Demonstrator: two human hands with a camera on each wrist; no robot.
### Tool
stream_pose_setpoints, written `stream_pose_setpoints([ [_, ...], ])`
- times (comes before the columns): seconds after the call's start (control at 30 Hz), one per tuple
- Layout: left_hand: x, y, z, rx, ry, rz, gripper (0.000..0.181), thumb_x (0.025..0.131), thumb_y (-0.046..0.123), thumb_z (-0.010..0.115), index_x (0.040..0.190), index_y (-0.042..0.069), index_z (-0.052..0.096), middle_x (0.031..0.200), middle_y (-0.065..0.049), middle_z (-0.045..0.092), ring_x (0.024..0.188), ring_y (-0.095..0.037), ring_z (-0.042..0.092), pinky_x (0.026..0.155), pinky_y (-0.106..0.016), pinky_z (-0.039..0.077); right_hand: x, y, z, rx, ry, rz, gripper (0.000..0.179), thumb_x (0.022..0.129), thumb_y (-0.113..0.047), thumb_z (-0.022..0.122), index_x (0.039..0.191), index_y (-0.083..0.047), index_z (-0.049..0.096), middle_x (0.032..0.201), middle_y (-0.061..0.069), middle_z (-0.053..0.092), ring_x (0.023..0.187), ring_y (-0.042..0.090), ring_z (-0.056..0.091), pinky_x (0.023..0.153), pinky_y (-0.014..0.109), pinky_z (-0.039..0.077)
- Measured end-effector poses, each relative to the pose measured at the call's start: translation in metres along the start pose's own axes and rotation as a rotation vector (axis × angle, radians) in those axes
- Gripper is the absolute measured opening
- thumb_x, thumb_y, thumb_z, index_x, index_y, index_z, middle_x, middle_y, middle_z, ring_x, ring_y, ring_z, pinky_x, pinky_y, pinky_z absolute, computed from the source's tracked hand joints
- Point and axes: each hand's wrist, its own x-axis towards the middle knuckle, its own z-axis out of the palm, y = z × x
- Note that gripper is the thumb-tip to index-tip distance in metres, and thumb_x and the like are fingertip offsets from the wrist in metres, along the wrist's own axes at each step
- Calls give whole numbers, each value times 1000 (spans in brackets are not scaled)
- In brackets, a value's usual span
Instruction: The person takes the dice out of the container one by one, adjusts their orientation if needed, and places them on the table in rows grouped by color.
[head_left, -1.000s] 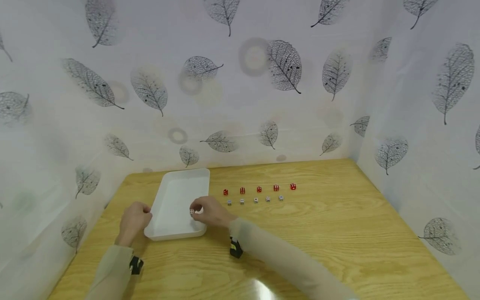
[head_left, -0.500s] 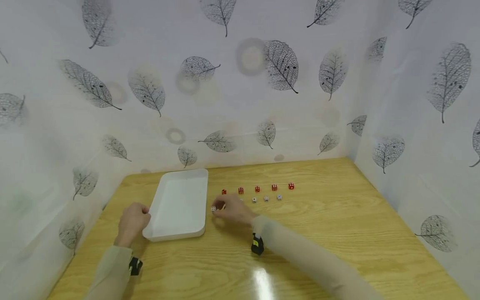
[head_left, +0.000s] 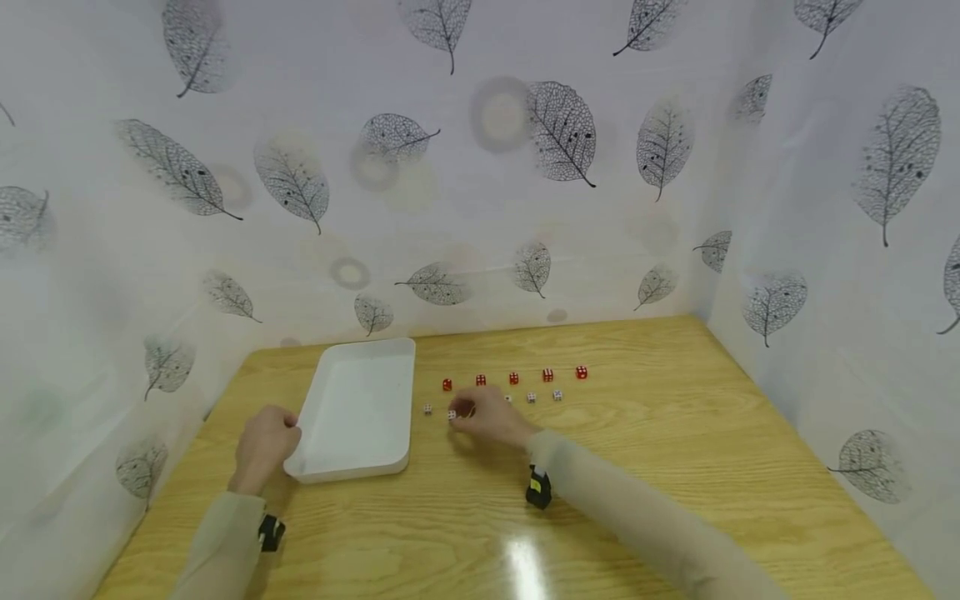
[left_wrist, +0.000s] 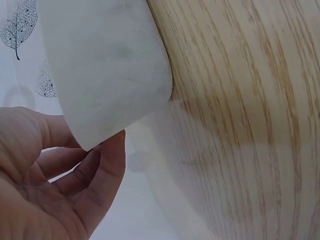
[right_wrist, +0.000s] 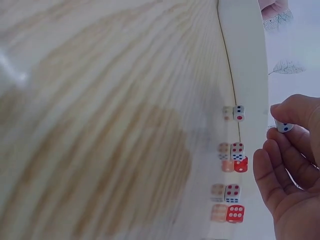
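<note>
A shallow white tray point(head_left: 356, 404) lies at the left of the table. My left hand point(head_left: 266, 442) pinches the tray's near left rim; in the left wrist view, the thumb goes behind its wall point(left_wrist: 107, 75) and a finger meets it in front. Right of the tray, my right hand point(head_left: 495, 417) holds a small white die point(right_wrist: 284, 126) between thumb and forefinger. Beside that hand is a row of white dice, with one point(head_left: 427, 409) nearest the tray and another point(head_left: 557, 395) at the far end; the hand partly covers the row. Behind them runs a row of red dice point(head_left: 513, 378).
The wooden table point(head_left: 637, 467) meets pale leaf-printed sheeting point(head_left: 480, 208) at the back and both sides. In the right wrist view, white dice point(right_wrist: 232, 193) and red dice point(right_wrist: 235, 214) stand close to the right hand.
My right hand has moved right with its die, from over the tray to beside the white row. The white die nearest the tray has come into sight. The left hand stays at the rim.
</note>
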Motion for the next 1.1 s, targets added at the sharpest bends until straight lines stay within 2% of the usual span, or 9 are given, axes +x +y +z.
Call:
stream_pose_setpoints([
  [0.13, 1, 1, 1, 8, -5, -9, 38, 86, 7, 46, 116, -9, 64, 104, -26, 66, 70, -25, 56, 51, -32, 43, -6, 6, -5, -49, 15, 8, 18, 87, -17, 70, 105, -13, 71, 96, -4, 68, 87, 7, 60, 78, 23, 51],
  [0.37, -1, 4, 0, 12, 5, -9, 31, 85, 6, 46, 102, -5, 69, 82, -13, 63, 64, -22, 51, 48, -31, 38, -16, 20, -18, -43, 28, 49, 17, 89, -18, 69, 105, -13, 71, 95, -6, 67, 87, 7, 60, 78, 25, 51],
  [0.53, -1, 4, -1, 26, -4, -8, 33, 86, 5, 47, 108, -8, 67, 89, -18, 66, 66, -22, 53, 50, -31, 40, -24, 30, -31, -58, 53, 49, 14, 89, -17, 69, 102, -11, 71, 93, -4, 68, 85, 8, 61, 76, 27, 52],
  [0.63, -1, 4, -1, 32, -14, -14, 34, 86, 6, 48, 111, -9, 65, 91, -18, 66, 67, -22, 53, 50, -31, 40, -30, 37, -39, -54, 74, 83, 14, 89, -16, 70, 102, -11, 71, 92, -4, 68, 85, 8, 61, 76, 27, 52],
  [0.7, 0, 4, -2, 26, -18, -18, 32, 86, 5, 48, 107, -9, 66, 87, -17, 65, 66, -23, 53, 50, -31, 40, -34, 40, -44, -43, 82, 108, 14, 88, -16, 71, 102, -11, 71, 92, -4, 68, 85, 8, 61, 76, 27, 52],
  [0.83, 1, 4, -1, 39, -11, -19, 31, 86, 6, 48, 107, -8, 66, 92, -20, 67, 68, -23, 55, 51, -32, 41, -38, 48, -53, -29, 96, 133, 15, 88, -15, 71, 103, -11, 71, 93, -4, 68, 86, 9, 62, 78, 27, 52],
  [0.93, 1, 4, -1, 45, -11, -19, 33, 87, 6, 48, 111, -8, 66, 95, -21, 67, 70, -24, 56, 52, -32, 42, -40, 53, -60, -43, 119, 159, 16, 87, -14, 72, 103, -12, 72, 93, -4, 69, 86, 9, 62, 79, 28, 53],
  [1.0, 1, 4, -1, 45, -8, -14, 32, 87, 6, 48, 110, -8, 66, 92, -19, 67, 68, -23, 55, 51, -32, 42, -40, 57, -65, -65, 131, 171, 17, 87, -16, 72, 103, -12, 72, 93, -4, 68, 86, 9, 62, 78, 28, 53],
  [1.1, 1, 6, -2, 37, -12, -13, 23, 86, 5, 47, 91, -5, 66, 74, -11, 61, 61, -20, 49, 48, -30, 36, -42, 61, -75, -83, 155, 165, 19, 87, -16, 71, 105, -9, 71, 93, -3, 69, 87, 11, 63, 80, 31, 53],
])
